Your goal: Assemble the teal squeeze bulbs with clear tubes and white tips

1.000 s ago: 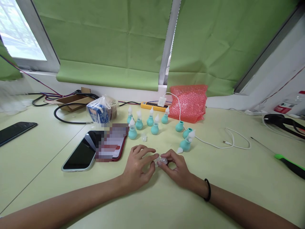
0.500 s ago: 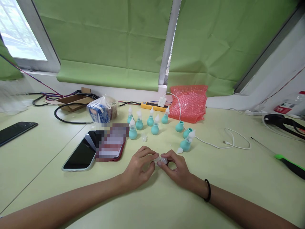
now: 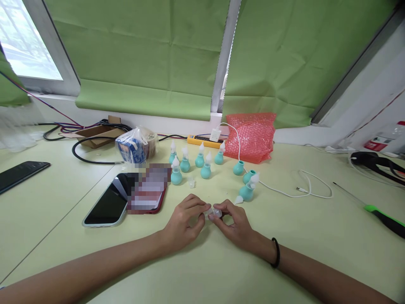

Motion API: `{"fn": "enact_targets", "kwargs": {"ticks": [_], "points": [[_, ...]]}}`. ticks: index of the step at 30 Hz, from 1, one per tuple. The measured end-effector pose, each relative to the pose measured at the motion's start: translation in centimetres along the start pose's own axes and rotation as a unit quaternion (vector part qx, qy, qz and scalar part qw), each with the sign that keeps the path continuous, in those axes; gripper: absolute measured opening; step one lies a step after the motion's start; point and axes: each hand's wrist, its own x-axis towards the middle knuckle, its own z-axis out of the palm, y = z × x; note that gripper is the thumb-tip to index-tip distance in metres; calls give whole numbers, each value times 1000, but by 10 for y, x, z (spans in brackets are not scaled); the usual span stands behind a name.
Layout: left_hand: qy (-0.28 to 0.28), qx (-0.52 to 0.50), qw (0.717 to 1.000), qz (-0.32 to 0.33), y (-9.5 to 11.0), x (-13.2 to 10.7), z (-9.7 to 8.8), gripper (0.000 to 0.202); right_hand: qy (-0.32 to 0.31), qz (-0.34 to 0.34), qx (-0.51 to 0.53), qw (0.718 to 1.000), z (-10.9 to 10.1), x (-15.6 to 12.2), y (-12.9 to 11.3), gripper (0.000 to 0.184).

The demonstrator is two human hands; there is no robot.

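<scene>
My left hand (image 3: 185,221) and my right hand (image 3: 234,221) meet near the middle of the pale table (image 3: 316,236), both pinching a small clear plastic piece (image 3: 214,212) between their fingertips. Just beyond them stand several teal bulb bottles with white nozzles (image 3: 205,169). One teal bottle with a nozzle (image 3: 247,191) is close to my right hand, beside a loose white nozzle (image 3: 238,199). Two teal bulbs without nozzles (image 3: 238,168) stand further back. A small clear cap (image 3: 190,182) lies near the bottles.
Two phones (image 3: 126,198) lie left of my hands, another dark phone (image 3: 20,173) far left. A bagged carton (image 3: 134,147), cardboard box, black cables, yellow power strip (image 3: 202,141), pink bubble wrap (image 3: 253,135) sit at the back. A white cable (image 3: 300,190) and green screwdriver (image 3: 382,217) lie right.
My left fingers have curled in a little more around the clear piece; otherwise the hands stay in place.
</scene>
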Motion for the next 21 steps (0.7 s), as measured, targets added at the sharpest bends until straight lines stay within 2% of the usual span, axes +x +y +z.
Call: {"fn": "enact_targets", "kwargs": {"ticks": [9,12,14,16,19,21], "points": [[3,1,1000,-4,0,0,1,24,-2,-1,-22,1000,0,0,0,11],[-3,-13,1000,-26,2,-1,0,23,5,-7,-21,1000,0,0,-1,10],[-26,-37,996,-76,5,0,-3,23,15,-21,-19,999,0,0,0,9],[-48,-75,984,-152,6,1,-6,20,26,-43,-22,998,0,0,0,9],[-56,-160,951,-259,5,4,-9,19,40,-69,-32,996,1,1,-1,10],[-68,-211,929,-296,2,5,-10,20,39,-67,-31,996,1,1,-1,11]]}}
